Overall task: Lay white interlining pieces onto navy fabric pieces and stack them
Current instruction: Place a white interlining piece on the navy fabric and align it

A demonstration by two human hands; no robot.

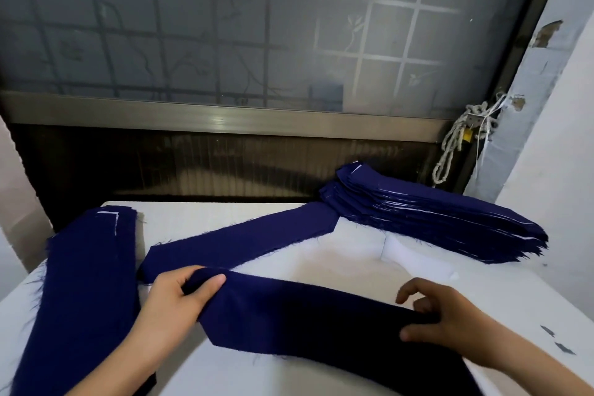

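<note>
A long navy fabric piece [305, 315] with a pointed end lies across the front of the white table [321, 260]. My left hand [173, 302] pinches its left end, thumb on top. My right hand [440, 315] grips its upper edge further right, fingers curled. Behind it a second navy piece [244, 241] lies slanted on the table. A tall stack of navy pieces with white interlining edges showing [434, 219] sits at the back right. Another navy pile [83, 276] runs down the left side, a white interlining corner [109, 214] peeking out at its far end.
White interlining sheets [414, 259] lie flat under the pieces near the right stack. A window with a metal sill [225, 119] stands close behind the table. A knotted rope [456, 141] hangs at the right wall. Small dark scraps [556, 339] lie at the right edge.
</note>
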